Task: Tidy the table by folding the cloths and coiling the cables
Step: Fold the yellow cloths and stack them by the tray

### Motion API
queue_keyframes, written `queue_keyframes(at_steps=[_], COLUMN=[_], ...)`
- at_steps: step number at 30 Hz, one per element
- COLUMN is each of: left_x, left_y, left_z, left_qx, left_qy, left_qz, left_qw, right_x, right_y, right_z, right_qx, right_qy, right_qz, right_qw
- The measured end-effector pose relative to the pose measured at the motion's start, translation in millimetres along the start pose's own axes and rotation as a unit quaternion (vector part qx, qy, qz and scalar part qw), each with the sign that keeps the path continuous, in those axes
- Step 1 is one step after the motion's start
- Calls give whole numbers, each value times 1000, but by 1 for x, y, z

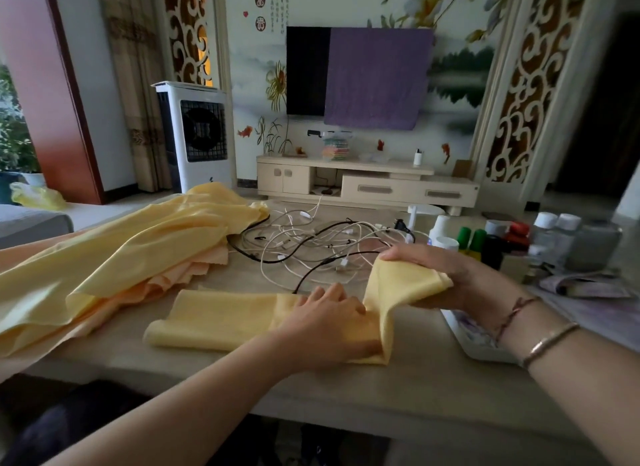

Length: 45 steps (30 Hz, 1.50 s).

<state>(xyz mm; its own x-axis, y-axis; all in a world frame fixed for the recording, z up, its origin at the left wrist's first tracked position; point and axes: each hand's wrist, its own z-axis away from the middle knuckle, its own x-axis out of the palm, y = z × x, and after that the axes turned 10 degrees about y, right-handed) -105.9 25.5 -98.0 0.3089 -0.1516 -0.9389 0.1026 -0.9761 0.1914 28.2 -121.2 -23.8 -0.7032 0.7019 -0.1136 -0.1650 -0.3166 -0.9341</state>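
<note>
The surface (346, 396) carries a large heap of yellow cloths (121, 254) at left; behind the hands lies a tangle of white and black cables (311, 243). A small yellow cloth (225, 320) lies at the near edge; the left hand (329, 327) presses flat on it, fingers relaxed; the right hand (446, 278) has its grip curled round the cloth's lifted right end.

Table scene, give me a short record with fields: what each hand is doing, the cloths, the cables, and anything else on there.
left hand: pressing flat on the small yellow cloth
right hand: gripping that cloth's lifted right end, mid-fold
cloth pile: loose yellow and peach cloths at left, unfolded
cables: black and white, tangled behind the hands, not coiled
bottles: cluster at right
table: light-coloured top
</note>
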Motion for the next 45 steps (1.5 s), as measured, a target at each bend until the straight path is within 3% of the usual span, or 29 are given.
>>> queue_keyframes(at_steps=[6,8,10,13,15,17,22,25,28,35,37,40,45], left_x=[13,6,-4,-22,-31,-36,-30,-25,-21,-30,-38,-50,-66], left_y=[31,29,22,-3,-21,-31,-35,-40,-43,-68,-87,-111,-117], left_z=[-10,-8,-3,3,6,11,17,14,11,25,33,43,46], left_qx=[-5,-9,-27,-187,-293,-349,-315,-296,-273,-269,-274,-299,-325], left_qy=[14,15,72,150,129,101,117,138,155,213,167,23,-65], left_qz=[-3,68,189,298,384,388,260,241,239,183,99,-1,24], left_qw=[1000,998,979,924,866,847,905,914,919,921,942,954,943], right_x=[3,11,24,44,55,64,83,88,92,99,100,101,103], right_y=[-2,-1,3,11,16,21,34,46,58,81,83,86,87], right_z=[4,2,-1,-1,-1,-2,1,3,5,-2,-6,-9,-8], right_qx=[17,24,28,29,24,-5,-174,-333,-411,-379,-364,-357,-352], right_qy=[-11,-24,-46,-60,-42,-6,122,179,147,109,108,111,112], right_qz=[-22,-28,-21,54,55,32,109,245,369,505,530,549,568], right_qw=[1000,999,998,996,997,999,971,893,821,767,759,748,735])
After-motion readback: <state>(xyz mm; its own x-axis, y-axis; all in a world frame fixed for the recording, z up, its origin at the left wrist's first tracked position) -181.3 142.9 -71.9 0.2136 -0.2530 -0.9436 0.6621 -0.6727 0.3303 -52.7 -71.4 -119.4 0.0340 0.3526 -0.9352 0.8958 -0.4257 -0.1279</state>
